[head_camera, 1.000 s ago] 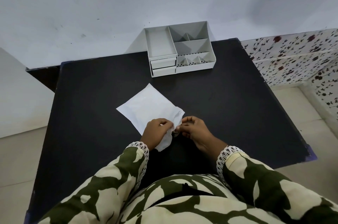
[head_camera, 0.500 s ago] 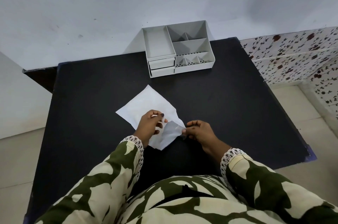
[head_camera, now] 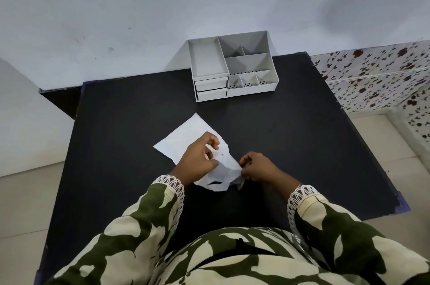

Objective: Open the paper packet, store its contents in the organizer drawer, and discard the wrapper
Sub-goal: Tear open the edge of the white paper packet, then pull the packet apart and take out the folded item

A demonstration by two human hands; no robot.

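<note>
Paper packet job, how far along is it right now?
Done: nothing complete. In hand: left hand and right hand are tearing the paper packet at its near end. Left: contents aren't visible yet, the organizer drawers look shut, and the wrapper isn't discarded.

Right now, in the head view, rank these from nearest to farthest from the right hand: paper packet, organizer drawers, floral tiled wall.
1. The paper packet, pinched at its near end by the right hand, left of it.
2. The organizer drawers, at the table's far edge, ahead and slightly left.
3. The floral tiled wall, beyond the table's far right corner.
</note>
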